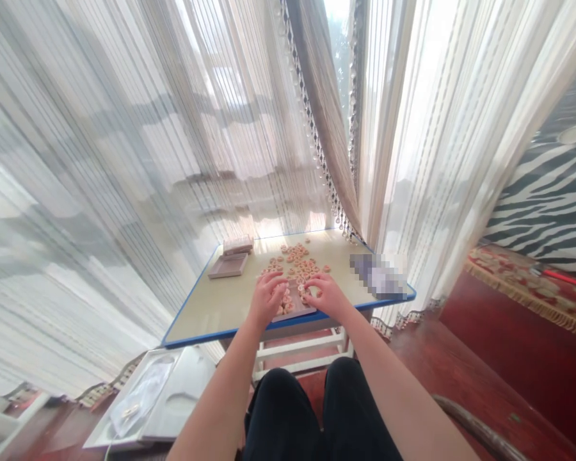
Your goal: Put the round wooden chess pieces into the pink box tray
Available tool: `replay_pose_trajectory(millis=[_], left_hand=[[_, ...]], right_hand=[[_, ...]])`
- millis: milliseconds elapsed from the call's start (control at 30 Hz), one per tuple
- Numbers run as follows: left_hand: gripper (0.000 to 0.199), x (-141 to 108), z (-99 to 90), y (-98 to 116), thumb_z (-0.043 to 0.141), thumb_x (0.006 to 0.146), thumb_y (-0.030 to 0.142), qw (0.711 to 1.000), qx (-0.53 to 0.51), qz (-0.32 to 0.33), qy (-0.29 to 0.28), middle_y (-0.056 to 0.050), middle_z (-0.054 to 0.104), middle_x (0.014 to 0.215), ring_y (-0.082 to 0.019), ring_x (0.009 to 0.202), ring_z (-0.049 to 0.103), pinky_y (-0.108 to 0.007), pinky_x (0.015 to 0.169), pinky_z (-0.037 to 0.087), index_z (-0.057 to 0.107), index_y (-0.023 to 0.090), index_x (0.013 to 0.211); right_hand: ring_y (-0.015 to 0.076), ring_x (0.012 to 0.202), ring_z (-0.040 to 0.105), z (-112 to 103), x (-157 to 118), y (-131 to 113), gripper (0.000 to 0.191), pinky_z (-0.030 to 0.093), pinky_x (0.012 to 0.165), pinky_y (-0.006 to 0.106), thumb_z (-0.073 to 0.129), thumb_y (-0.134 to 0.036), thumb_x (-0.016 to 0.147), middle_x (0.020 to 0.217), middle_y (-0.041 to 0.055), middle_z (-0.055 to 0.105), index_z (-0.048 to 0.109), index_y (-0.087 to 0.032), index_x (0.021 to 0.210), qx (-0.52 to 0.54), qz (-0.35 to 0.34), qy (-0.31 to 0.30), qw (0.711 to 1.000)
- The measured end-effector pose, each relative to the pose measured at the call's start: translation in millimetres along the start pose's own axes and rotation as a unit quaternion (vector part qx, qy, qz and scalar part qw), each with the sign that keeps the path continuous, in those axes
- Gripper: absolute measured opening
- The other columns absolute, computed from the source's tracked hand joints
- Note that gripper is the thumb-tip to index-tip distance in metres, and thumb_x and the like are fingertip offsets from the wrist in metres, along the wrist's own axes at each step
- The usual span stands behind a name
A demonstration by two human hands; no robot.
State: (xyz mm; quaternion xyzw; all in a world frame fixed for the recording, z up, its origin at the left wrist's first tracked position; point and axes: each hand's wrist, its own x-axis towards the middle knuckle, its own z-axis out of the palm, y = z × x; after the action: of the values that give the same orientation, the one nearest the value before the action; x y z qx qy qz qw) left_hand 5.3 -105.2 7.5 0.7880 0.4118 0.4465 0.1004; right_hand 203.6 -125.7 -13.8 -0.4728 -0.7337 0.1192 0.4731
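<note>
A shallow tray [294, 308] lies at the table's near edge, with several small round wooden pieces [288, 308] gathered at its left side and a few near its right side. My left hand [267, 298] is over the tray's left side, fingers stretched and apart, close to the pieces there. At the right side, my right hand [330, 296] curves its thumb and forefinger around a gap beside a few pieces. Whether its fingertips touch one is too small to tell. Beyond both hands, a loose heap of similar round pieces [297, 253] spreads over the tabletop.
The pale table [206, 314] has a blue rim. A second shallow tray [228, 266] and a box [237, 244] stand at its back left. A blurred-out item [378, 276] lies on the right. Curtains hang behind, and a white open case [158, 397] sits at lower left.
</note>
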Motion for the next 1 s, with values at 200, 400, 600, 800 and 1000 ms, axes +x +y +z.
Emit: replay_pose_trajectory(millis=[200, 400, 600, 800, 1000], left_hand=[[0.033, 4, 2.2, -14, 0.038, 0.082, 0.028, 0.976, -0.165, -0.137, 0.036, -0.007, 0.063, 0.115, -0.02, 0.118, 0.049, -0.038, 0.104, 0.034, 0.067, 0.017, 0.09], [0.028, 3, 1.8, -12, 0.044, 0.078, 0.028, 0.978, -0.16, -0.138, 0.0, -0.005, 0.061, 0.121, -0.022, 0.123, 0.044, -0.04, 0.108, 0.03, 0.07, 0.019, 0.082], [0.029, 4, 1.0, -8, 0.044, 0.079, 0.029, 0.967, -0.175, -0.184, -0.007, -0.006, 0.059, 0.123, -0.021, 0.122, 0.046, -0.037, 0.106, 0.033, 0.071, 0.019, 0.079], [0.033, 5, 0.4, -4, 0.041, 0.081, 0.03, 0.966, -0.175, -0.191, -0.023, -0.002, 0.056, 0.127, -0.021, 0.124, 0.044, -0.037, 0.107, 0.032, 0.072, 0.022, 0.076], [0.03, 8, 7.1, -13, 0.045, 0.08, 0.034, 0.962, -0.149, -0.229, 0.011, -0.006, 0.065, 0.114, -0.021, 0.112, 0.054, -0.035, 0.101, 0.038, 0.07, 0.019, 0.085]], right_hand=[[0.0197, 0.095, 0.054, 1, -1, 3, 0.02, 0.05, 0.067, 0.027, 0.064, -0.02, 0.067, 0.093, 0.0068, 0.057, 0.07, -0.02, 0.086, 0.033, 0.021, -0.029, 0.999], [0.0196, 0.093, 0.055, -1, -3, 0, 0.023, 0.049, 0.069, 0.028, 0.065, -0.02, 0.067, 0.091, 0.0057, 0.056, 0.07, -0.021, 0.089, 0.019, 0.016, -0.04, 0.999], [0.0191, 0.088, 0.054, -1, -5, -2, 0.022, 0.049, 0.073, 0.031, 0.064, -0.021, 0.069, 0.085, 0.0051, 0.056, 0.071, -0.021, 0.089, 0.0, -0.009, -0.031, 0.999], [0.0192, 0.088, 0.054, -1, -4, -1, 0.023, 0.05, 0.072, 0.031, 0.064, -0.021, 0.069, 0.087, 0.0057, 0.056, 0.07, -0.021, 0.091, -0.006, -0.005, -0.031, 0.999], [0.0167, 0.084, 0.056, -4, -5, -5, 0.022, 0.05, 0.066, 0.026, 0.062, -0.021, 0.07, 0.087, 0.0056, 0.057, 0.069, -0.019, 0.091, 0.018, 0.009, -0.044, 0.999]])
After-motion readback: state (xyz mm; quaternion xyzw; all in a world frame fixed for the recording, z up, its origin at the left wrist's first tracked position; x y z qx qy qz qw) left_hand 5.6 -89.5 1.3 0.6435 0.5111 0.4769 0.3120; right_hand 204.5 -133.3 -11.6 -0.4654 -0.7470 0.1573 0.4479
